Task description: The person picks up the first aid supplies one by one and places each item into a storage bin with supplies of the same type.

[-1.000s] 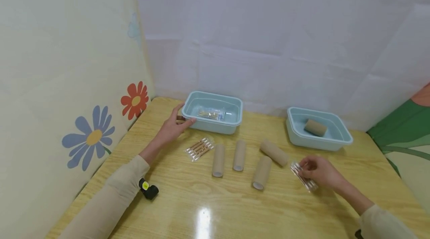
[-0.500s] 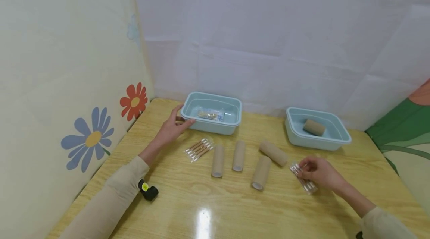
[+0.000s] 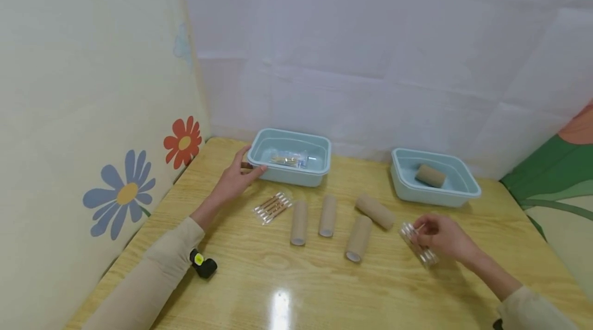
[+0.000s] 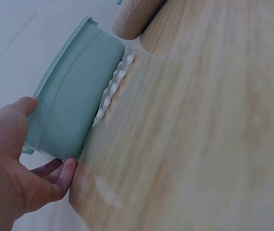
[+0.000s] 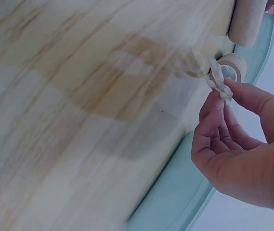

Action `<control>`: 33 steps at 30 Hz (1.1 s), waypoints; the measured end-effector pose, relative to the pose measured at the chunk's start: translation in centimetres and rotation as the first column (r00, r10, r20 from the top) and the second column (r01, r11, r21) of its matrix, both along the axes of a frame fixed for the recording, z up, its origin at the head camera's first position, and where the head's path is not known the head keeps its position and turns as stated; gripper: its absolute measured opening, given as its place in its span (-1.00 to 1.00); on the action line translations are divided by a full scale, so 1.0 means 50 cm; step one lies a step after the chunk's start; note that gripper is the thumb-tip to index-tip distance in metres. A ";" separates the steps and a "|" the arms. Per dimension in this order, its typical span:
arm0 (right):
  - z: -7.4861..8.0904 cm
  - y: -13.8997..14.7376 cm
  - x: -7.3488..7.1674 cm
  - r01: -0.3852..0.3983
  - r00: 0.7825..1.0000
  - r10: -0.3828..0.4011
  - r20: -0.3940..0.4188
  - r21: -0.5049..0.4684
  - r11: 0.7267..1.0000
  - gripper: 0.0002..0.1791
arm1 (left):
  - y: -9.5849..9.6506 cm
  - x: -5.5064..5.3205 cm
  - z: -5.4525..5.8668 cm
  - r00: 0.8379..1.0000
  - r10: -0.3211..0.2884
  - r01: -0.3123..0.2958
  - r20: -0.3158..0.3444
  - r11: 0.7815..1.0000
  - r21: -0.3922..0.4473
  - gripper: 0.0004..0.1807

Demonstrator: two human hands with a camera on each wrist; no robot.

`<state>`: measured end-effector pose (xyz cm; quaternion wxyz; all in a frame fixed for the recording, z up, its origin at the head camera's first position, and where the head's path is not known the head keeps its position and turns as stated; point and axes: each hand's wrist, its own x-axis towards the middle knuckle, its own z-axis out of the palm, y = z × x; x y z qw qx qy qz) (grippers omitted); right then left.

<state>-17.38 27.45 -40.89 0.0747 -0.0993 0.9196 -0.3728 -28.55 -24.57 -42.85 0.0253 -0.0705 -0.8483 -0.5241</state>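
Observation:
My left hand grips the left end of a light blue plastic tub, its thumb on the front rim. In the left wrist view, the fingers curl at the tub's lower edge. Inside that tub lies a clear packet of thin sticks. On the right, my right hand pinches a clear packet of cotton swabs between thumb and fingertips, close over the table. The right wrist view shows this packet edge-on. Another cotton swab packet lies flat in front of the left tub.
Several cardboard tubes lie between the hands on the wooden table. A second blue tub at the back right holds one cardboard tube. White sheeting hangs behind the table, with a flower-patterned sheet at left.
The head view has shifted slightly. My right hand tilts the cotton swab packet a little; my left hand keeps its grip on the tub.

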 end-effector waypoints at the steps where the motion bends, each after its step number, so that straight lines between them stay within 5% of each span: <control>1: 0.002 0.000 -0.001 -0.008 1.000 0.008 -0.006 0.001 1.000 -0.73 | 0.000 0.000 0.000 1.000 -0.001 0.001 -0.001 1.000 -0.002 0.03; 33: 0.084 -0.014 -0.030 -0.134 0.983 0.134 -0.122 0.010 0.991 -0.76 | -0.001 -0.005 -0.006 1.000 0.004 -0.004 0.012 1.000 -0.013 0.09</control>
